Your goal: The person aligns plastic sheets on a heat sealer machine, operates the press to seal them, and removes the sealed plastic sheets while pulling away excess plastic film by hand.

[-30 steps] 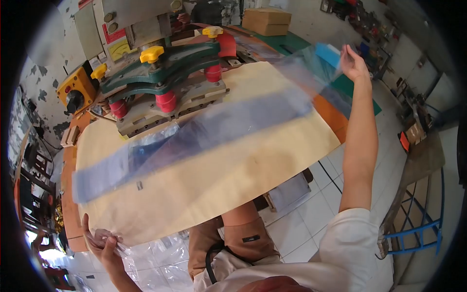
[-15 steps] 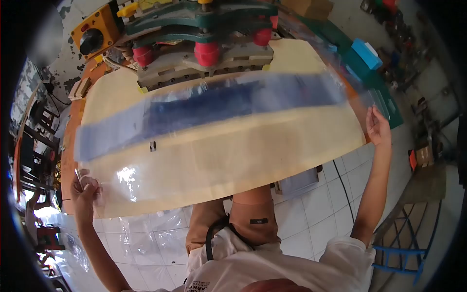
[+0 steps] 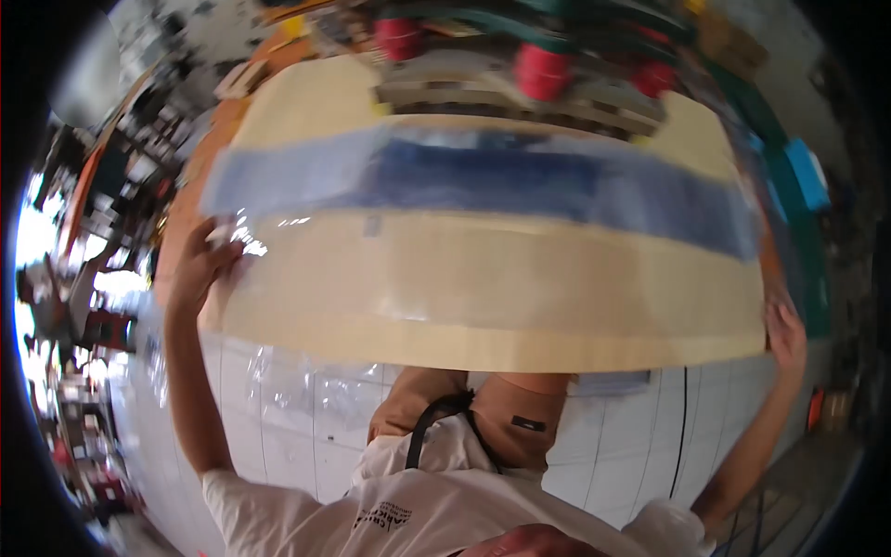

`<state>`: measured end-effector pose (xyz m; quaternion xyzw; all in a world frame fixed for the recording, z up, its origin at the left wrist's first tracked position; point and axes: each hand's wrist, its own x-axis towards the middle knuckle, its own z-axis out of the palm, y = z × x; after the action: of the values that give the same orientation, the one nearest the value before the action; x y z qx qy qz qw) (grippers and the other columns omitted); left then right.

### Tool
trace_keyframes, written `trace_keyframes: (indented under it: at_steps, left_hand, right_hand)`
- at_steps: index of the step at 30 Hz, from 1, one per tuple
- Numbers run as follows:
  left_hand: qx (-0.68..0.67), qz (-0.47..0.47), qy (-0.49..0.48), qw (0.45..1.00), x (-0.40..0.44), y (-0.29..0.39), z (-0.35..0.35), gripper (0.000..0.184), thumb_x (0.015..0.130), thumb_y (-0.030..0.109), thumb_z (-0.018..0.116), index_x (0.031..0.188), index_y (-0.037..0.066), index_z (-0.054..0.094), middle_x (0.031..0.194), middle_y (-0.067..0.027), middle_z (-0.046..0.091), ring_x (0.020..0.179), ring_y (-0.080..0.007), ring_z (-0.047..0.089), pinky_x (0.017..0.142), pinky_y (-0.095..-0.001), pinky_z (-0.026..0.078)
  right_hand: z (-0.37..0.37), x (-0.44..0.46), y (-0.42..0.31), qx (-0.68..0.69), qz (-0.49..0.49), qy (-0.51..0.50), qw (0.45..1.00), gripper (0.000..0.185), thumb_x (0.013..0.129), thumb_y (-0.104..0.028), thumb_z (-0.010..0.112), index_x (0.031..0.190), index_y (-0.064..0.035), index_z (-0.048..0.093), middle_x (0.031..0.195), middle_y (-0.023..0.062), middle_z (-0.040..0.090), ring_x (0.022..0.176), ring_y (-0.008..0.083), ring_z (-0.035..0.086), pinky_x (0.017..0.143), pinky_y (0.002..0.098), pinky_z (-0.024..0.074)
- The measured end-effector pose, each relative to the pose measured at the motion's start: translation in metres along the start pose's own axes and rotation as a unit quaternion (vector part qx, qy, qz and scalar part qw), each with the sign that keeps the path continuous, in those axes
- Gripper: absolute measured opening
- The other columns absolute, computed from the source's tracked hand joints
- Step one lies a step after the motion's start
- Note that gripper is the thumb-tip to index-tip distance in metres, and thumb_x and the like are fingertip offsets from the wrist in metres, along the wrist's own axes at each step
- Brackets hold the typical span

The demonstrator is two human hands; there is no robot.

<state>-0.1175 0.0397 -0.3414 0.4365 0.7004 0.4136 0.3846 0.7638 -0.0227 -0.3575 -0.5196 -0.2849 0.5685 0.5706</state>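
A pale yellow sheet (image 3: 520,343) covers the worktop before me, with clear plastic film (image 3: 408,269) spread over it. Across it runs a long bluish strip (image 3: 483,176), darker in the middle. My left hand (image 3: 206,260) pinches the film at the left edge. At the right edge, my right hand (image 3: 785,332) has its fingers pressed together at the film's end; the grip there is blurred. Beyond the strip stands a machine with a metal bar (image 3: 520,97) and red cylinders (image 3: 543,72).
An orange table edge (image 3: 190,200) shows at the left, with small wood blocks (image 3: 243,80) on it. A blue object (image 3: 807,174) lies on a green surface (image 3: 809,269) at the right. Crumpled plastic (image 3: 302,381) lies on the tiled floor.
The view has turned and shifted. My right hand has come down from high at the right to the sheet's right edge, and the film now lies flatter. My left hand has moved up along the left edge.
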Motion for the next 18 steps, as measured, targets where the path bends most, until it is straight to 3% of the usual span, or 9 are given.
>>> trace_keyframes:
  at_steps: [2,5,6,8,9,11,15,18]
  left_hand:
    - [0.026,-0.005,-0.083,0.996,0.01,-0.007,-0.02,0.037,0.082,0.003,0.061,0.118,0.001,0.052,0.086,-0.0054,0.061,0.078,-0.0113,0.061,0.067,-0.0225,0.05]
    - [-0.01,0.006,-0.075,0.997,0.003,-0.005,-0.014,0.036,0.085,0.007,0.061,0.118,0.002,0.051,0.083,-0.0056,0.063,0.074,-0.0107,0.061,0.065,-0.0219,0.05]
    - [-0.022,0.007,-0.077,0.997,0.002,-0.002,-0.012,0.036,0.085,0.009,0.062,0.118,0.002,0.051,0.082,-0.0057,0.063,0.073,-0.0108,0.062,0.064,-0.022,0.05]
    - [-0.011,0.0,-0.097,0.995,0.007,-0.005,-0.016,0.04,0.084,0.012,0.066,0.121,0.005,0.05,0.088,-0.0047,0.064,0.074,-0.0088,0.06,0.063,-0.0214,0.049]
    - [0.016,-0.005,-0.1,0.995,0.005,-0.001,-0.014,0.041,0.084,0.014,0.068,0.119,0.005,0.05,0.087,-0.0043,0.065,0.073,-0.0089,0.061,0.062,-0.0212,0.049]
    - [0.037,0.001,-0.103,0.994,0.0,0.004,-0.01,0.044,0.081,0.017,0.073,0.117,0.004,0.05,0.084,-0.0026,0.065,0.068,-0.0085,0.06,0.061,-0.0214,0.049]
    - [0.047,0.05,-0.103,0.992,0.008,-0.008,-0.012,0.046,0.08,0.014,0.074,0.117,0.004,0.05,0.082,-0.0031,0.065,0.066,-0.0081,0.06,0.06,-0.0217,0.049]
    - [0.021,0.044,-0.125,0.991,0.006,-0.008,-0.013,0.046,0.08,0.011,0.073,0.118,0.002,0.049,0.081,-0.0048,0.065,0.067,-0.009,0.061,0.059,-0.0222,0.05]
  right_hand:
    - [0.0,-0.001,-0.005,-0.028,-0.001,0.007,1.0,0.046,0.09,-0.015,0.059,0.131,-0.0013,0.043,0.129,0.0115,0.048,0.115,0.02,0.048,0.1,0.0297,0.0403]
    - [-0.007,0.007,-0.015,-0.097,0.021,-0.006,0.995,0.049,0.091,-0.025,0.06,0.133,-0.0047,0.043,0.125,0.009,0.052,0.112,0.017,0.051,0.095,0.0267,0.0426]
    - [-0.001,0.009,-0.017,-0.1,0.024,-0.023,0.994,0.049,0.091,-0.025,0.06,0.133,-0.0047,0.043,0.125,0.009,0.052,0.112,0.017,0.051,0.095,0.0267,0.0426]
    - [0.02,0.009,-0.021,-0.218,0.093,0.081,0.968,0.049,0.091,-0.027,0.06,0.134,-0.0079,0.045,0.122,0.0038,0.056,0.106,0.014,0.055,0.084,0.0247,0.0459]
    - [0.035,0.007,-0.023,-0.221,0.092,0.071,0.968,0.049,0.091,-0.027,0.06,0.134,-0.0079,0.045,0.122,0.0038,0.056,0.106,0.014,0.055,0.084,0.0247,0.0459]
    - [0.06,0.004,-0.024,-0.35,0.089,0.054,0.931,0.046,0.09,-0.026,0.061,0.13,-0.0086,0.047,0.105,0.0046,0.06,0.089,0.0128,0.06,0.073,0.0239,0.0499]
    - [0.06,0.012,-0.012,-0.341,-0.031,0.041,0.939,0.044,0.089,-0.023,0.062,0.128,-0.0093,0.048,0.093,0.0014,0.061,0.077,0.0088,0.059,0.061,0.0212,0.0477]
    - [0.064,0.009,-0.018,-0.386,0.027,0.045,0.921,0.045,0.088,-0.021,0.062,0.129,-0.0069,0.048,0.09,0.0,0.061,0.073,0.0084,0.058,0.06,0.0206,0.0462]
